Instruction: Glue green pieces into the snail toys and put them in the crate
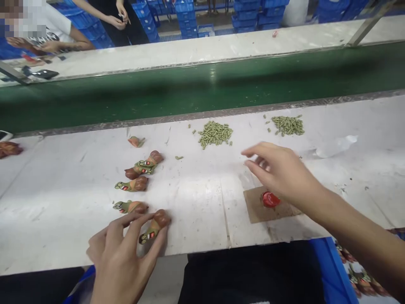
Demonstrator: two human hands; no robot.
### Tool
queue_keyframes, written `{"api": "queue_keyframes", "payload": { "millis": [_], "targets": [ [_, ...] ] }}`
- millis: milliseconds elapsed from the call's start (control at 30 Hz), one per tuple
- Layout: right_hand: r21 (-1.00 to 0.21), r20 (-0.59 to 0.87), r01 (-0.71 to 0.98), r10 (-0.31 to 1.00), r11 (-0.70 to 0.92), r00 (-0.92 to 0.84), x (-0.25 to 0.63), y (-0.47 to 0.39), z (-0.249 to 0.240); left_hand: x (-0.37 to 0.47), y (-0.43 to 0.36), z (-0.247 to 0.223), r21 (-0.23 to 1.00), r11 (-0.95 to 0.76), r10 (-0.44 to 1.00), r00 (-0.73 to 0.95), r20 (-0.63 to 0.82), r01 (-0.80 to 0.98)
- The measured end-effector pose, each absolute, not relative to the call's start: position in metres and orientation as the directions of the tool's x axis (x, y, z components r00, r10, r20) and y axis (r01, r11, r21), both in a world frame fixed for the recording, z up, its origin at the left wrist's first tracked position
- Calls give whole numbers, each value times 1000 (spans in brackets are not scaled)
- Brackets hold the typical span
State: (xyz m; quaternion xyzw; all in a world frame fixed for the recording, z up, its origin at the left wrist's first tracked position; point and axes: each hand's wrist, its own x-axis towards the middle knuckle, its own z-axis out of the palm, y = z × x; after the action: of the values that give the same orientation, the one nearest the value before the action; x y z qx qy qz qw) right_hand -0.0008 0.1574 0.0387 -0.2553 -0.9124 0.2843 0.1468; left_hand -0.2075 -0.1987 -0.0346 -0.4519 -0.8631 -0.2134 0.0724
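Observation:
My left hand (125, 245) is at the near edge of the table, its thumb and fingers around a small painted figurine (155, 226) with a green head and a brown rounded end. Beside it lie similar figurines: one (131, 207) by my fingertips, another (133, 184) farther back, and two touching each other (145, 164). My right hand (275, 162) hovers over the table with thumb and forefinger slightly apart and nothing visible between them. Below it, a red glossy cap-like dish (270, 199) rests on a brown cardboard piece (253, 207).
Two piles of small green pellets, one central (215, 134) and one to the right (288, 125), lie near a green conveyor belt (202, 84). A clear plastic piece (335, 147) is at right. A blue crate (341, 270) holds figurines below. Two people are across the belt.

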Motion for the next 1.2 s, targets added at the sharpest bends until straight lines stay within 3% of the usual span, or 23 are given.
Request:
{"api": "queue_keyframes", "payload": {
  "millis": [67, 100, 200, 267, 333, 567, 700, 833, 933, 1200],
  "targets": [
    [-537, 59, 463, 579, 705, -813, -46, 175, 23, -201, -191, -31, 347, 439, 780, -543, 312, 829],
    [-521, 52, 483, 591, 703, -805, -62, 184, 15, -194, -186, -27, 427, 426, 785, -561, 263, 798],
    [-505, 57, 501, 607, 702, -793, -89, 203, -5, -163, -170, -17, 743, 507, 680, -732, -33, 437],
    [-515, 56, 494, 602, 701, -797, -95, 209, -11, -140, -157, -11, 853, 489, 566, -810, -154, 180],
    [-543, 47, 478, 593, 690, -804, -98, 211, -12, -122, -142, -7, 916, 399, 549, -811, -203, 41],
    [-760, -84, 419, 565, 497, -821, -72, 188, 19, -109, -87, 0, 943, 269, 722, -608, -331, -194],
    [-964, -175, 255, 544, 74, -820, -23, 159, 42, -109, -66, 0, 937, 190, 804, -501, -320, -293],
    [-955, -283, 183, 538, -233, -794, 20, 133, 50, -105, -51, -1, 936, 174, 842, -447, -303, -307],
    [-949, -286, 138, 593, -283, -752, 42, 122, 45, -102, -43, 0, 944, 166, 864, -419, -279, -287],
    [-974, -189, 30, 742, -223, -643, 67, 110, 34, -92, -31, 5, 934, 185, 892, -346, -290, -305]
  ]
}}
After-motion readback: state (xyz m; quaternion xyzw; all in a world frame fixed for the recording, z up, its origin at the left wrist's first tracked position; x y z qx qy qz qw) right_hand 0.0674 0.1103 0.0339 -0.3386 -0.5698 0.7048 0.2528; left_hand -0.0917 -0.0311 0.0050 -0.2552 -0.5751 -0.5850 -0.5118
